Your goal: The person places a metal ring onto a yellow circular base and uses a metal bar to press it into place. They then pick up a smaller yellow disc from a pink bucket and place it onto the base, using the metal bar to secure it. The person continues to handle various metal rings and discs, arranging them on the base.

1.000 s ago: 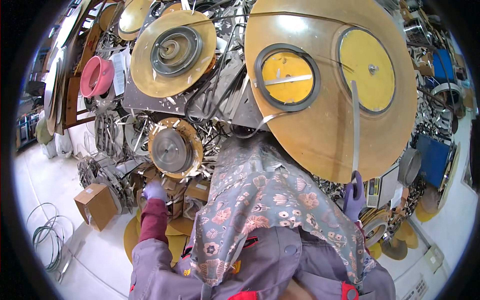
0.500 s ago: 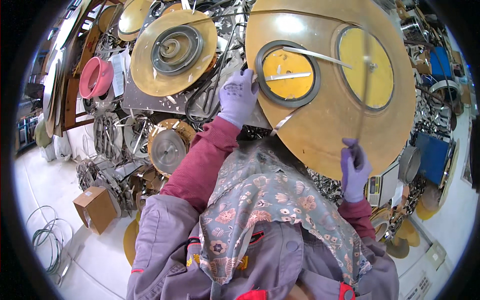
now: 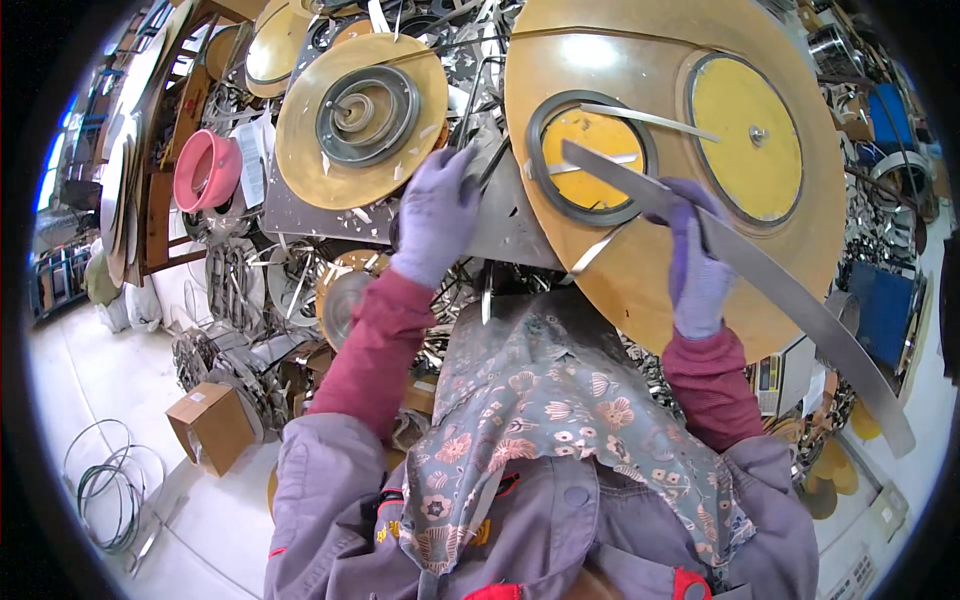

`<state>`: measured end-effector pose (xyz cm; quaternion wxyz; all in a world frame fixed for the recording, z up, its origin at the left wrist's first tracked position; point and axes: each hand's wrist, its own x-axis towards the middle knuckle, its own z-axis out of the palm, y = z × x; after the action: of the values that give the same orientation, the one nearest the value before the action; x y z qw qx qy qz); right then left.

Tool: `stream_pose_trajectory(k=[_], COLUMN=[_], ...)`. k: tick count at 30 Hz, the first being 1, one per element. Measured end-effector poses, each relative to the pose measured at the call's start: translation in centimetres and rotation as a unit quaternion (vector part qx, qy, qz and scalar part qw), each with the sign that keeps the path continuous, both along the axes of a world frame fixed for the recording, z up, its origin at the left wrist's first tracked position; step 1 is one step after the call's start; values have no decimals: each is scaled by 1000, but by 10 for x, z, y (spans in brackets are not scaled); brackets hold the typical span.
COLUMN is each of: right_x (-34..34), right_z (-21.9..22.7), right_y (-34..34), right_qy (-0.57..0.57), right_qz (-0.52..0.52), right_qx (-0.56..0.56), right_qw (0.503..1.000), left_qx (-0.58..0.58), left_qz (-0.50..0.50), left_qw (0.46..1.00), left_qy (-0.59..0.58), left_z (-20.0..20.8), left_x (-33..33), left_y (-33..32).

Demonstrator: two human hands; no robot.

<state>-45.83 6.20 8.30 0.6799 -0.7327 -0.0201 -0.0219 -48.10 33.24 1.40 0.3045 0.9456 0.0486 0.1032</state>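
My right hand (image 3: 693, 255) is closed on a long, slightly curved grey metal strip (image 3: 800, 310). The strip slants from above the dark ring (image 3: 545, 185) on the large tan disc down past my right forearm. My left hand (image 3: 437, 215) holds nothing that I can see, its fingers bent but apart. It hovers over the front edge of the grey table (image 3: 515, 235), by the smaller tan disc (image 3: 300, 165). A thin pale strip (image 3: 650, 120) reaches from the dark ring to the yellow round plate (image 3: 745, 130).
The large tan disc (image 3: 680, 290) spreads across the right side. Metal scraps and coiled strips lie around and under the table. To the left are a pink bowl (image 3: 207, 170), a cardboard box (image 3: 210, 428) and looped cable (image 3: 112, 490) on the floor.
The metal strip has swung from a blurred upright position, seen edge-on, to a slant with its broad face showing. My right hand has risen slightly; my left hand has drawn back left, away from the ring.
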Motion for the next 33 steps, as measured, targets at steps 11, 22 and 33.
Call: stream_pose_trajectory(k=[11, 22, 33], right_x=[7, 17, 97], right_z=[12, 43, 22], right_y=[20, -57, -72], right_qy=[-19, 65, -68], right_qz=[137, 50, -65], right_qx=[-141, -53, -62], right_qw=[980, 995, 994], left_qx=[12, -44, 128], left_qz=[-72, 35, -27], left_qw=[990, 995, 963], left_qy=[121, 87, 234], left_z=[-26, -19, -34], left_x=[87, 43, -82], left_y=[-29, -14, 39])
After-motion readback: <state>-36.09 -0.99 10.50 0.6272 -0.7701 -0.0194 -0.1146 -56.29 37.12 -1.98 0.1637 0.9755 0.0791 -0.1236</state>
